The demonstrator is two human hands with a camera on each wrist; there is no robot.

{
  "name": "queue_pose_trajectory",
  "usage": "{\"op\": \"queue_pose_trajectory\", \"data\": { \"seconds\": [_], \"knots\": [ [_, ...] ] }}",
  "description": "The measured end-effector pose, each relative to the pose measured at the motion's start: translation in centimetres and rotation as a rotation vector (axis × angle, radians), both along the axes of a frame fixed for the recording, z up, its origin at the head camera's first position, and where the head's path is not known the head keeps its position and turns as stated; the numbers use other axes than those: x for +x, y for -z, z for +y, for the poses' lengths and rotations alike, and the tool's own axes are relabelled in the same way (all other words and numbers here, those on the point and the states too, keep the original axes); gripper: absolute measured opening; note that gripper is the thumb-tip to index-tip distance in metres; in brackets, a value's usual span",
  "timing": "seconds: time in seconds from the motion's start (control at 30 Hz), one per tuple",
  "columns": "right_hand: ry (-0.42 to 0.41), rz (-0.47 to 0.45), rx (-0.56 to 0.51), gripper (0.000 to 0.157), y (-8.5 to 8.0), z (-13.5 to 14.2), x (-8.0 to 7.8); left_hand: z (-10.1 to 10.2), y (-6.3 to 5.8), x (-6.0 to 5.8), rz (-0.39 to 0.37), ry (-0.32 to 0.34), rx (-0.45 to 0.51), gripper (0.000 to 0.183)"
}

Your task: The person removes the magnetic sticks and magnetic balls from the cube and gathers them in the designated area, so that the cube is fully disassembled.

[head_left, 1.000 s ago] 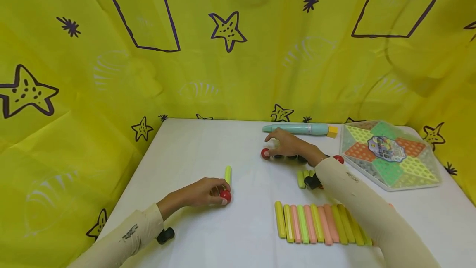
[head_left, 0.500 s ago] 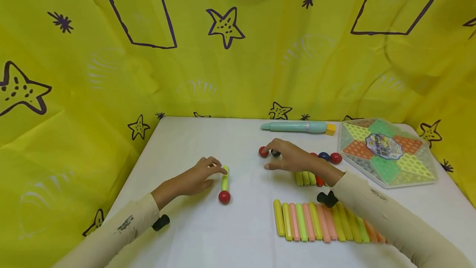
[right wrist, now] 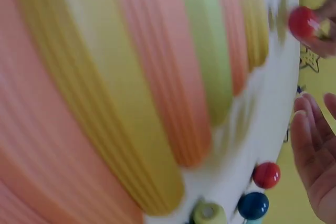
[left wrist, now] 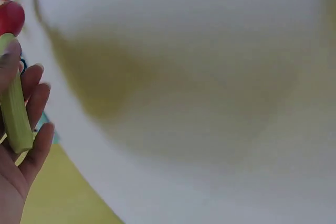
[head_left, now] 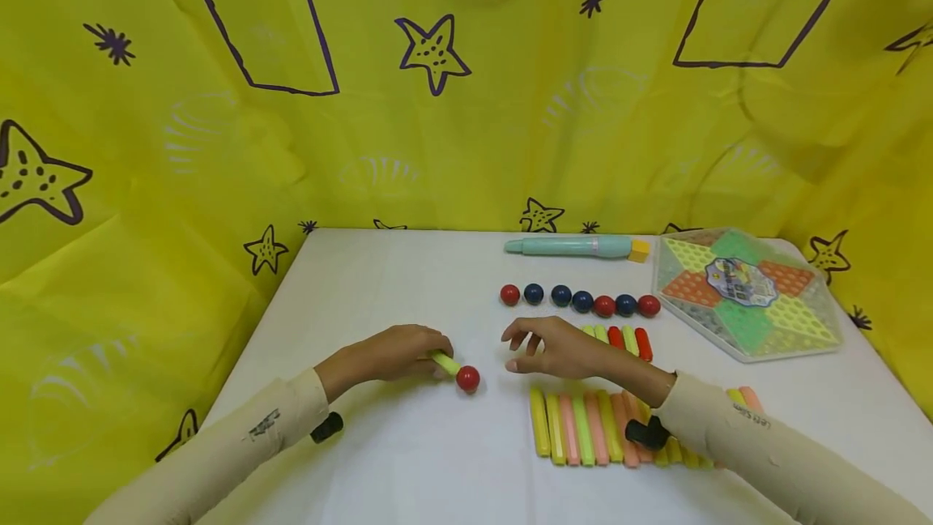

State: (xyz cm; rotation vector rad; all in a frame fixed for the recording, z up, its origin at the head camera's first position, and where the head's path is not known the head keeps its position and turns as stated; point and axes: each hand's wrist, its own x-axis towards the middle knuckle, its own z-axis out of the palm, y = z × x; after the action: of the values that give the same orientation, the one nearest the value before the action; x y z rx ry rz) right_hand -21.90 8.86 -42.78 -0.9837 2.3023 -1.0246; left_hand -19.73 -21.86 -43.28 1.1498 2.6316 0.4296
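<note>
My left hand point(head_left: 397, 351) pinches a short yellow-green stick point(left wrist: 16, 114) between thumb and fingers, and a red ball point(head_left: 468, 379) sits at the stick's far end. In the left wrist view the ball touches the stick's tip. My right hand point(head_left: 550, 347) is to the right of that ball, fingers loosely bent, with nothing in its grasp. Behind it lies a row of red and dark blue balls point(head_left: 561, 296). Short green and red sticks point(head_left: 643, 344) lie partly hidden by the right hand and forearm. In front is a row of longer yellow, pink and green sticks point(head_left: 586, 428).
A hexagonal board box point(head_left: 747, 294) with coloured sections lies at the back right. A pale teal pen-like tool point(head_left: 568, 246) and a small yellow cube point(head_left: 639, 250) lie along the back edge. Yellow patterned cloth point(head_left: 437, 144) hangs behind the white table point(head_left: 408, 476).
My left hand let go of the red ball, then grasped the stick; stick and ball now tilt and have shifted right. My right hand left the ball row and moved toward me.
</note>
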Motion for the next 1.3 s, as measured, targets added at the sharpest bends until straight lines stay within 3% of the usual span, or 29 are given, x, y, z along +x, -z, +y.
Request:
{"op": "queue_pose_trajectory", "data": {
  "seconds": [0.13, 0.27, 0.47, 0.67, 0.87, 1.0, 1.1, 1.23, 1.3],
  "knots": [
    [0.011, -0.067, -0.044, 0.051, 0.2, 0.1, 2.0, 1.0, -1.7, 1.2, -0.113, -0.071, 0.124, 0.020],
    [0.029, -0.109, -0.129, 0.049, -0.2, 0.0, 3.6, 2.1, -3.1, 2.6, -0.163, -0.127, 0.300, 0.023],
    [0.028, -0.067, -0.176, 0.042, -0.9, 0.4, 4.8, 3.7, -3.4, 4.2, -0.194, -0.147, 0.447, 0.021],
    [-0.035, 0.039, -0.196, 0.031, -1.2, 2.7, 5.0, 3.8, -3.7, 4.9, -0.154, -0.099, 0.430, 0.019],
    [0.094, 0.083, -0.169, 0.031, -1.1, 7.6, 4.5, 3.4, -2.4, 4.4, -0.153, -0.223, 0.415, 0.015],
    [0.128, 0.035, -0.127, 0.038, -0.3, 8.9, 4.6, 5.0, -0.9, 4.0, -0.218, -0.280, 0.343, 0.026],
    [0.126, 0.000, -0.111, 0.042, 0.0, 9.2, 4.8, 6.6, 0.2, 3.9, -0.280, -0.274, 0.284, 0.039],
    [0.138, 0.017, -0.089, 0.042, 0.2, 10.0, 4.8, 8.6, 1.4, 4.0, -0.318, -0.265, 0.229, 0.043],
    [0.155, 0.047, -0.077, 0.042, 0.3, 10.7, 4.6, 9.5, 1.9, 4.1, -0.327, -0.293, 0.209, 0.040]
  ]
}}
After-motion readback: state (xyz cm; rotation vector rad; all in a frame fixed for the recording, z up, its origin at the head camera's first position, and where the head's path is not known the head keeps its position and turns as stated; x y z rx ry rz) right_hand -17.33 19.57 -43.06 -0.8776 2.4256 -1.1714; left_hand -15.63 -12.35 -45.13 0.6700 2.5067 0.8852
